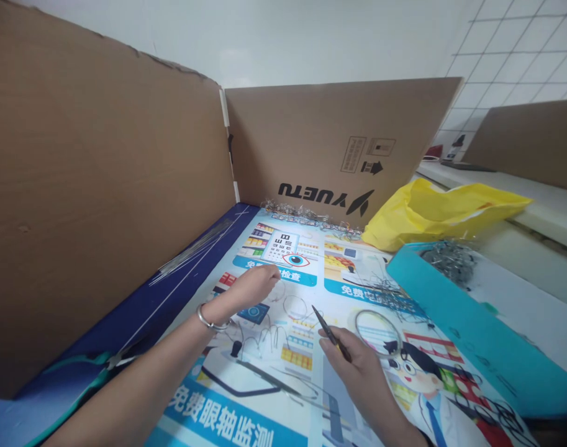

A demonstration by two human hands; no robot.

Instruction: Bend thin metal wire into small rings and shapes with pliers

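My left hand (259,282) is closed in a pinch above the printed poster (313,372). Whatever its fingertips hold, if anything, is too small to make out. My right hand (353,360) grips a slim, dark, pointed tool (332,334) with some yellow near its handle end. Its tip points up and to the left, apart from my left hand. Thin bent wires (269,338) lie on the poster between and below my hands. More tangled wire pieces (390,298) are spread beyond my right hand.
Cardboard walls (115,167) stand at the left and back. Long thin rods (194,248) lie along the left wall, with a teal-handled tool (85,366) nearer me. At right are a yellow bag (404,217) and a turquoise box (455,335) holding a wire tangle (451,264).
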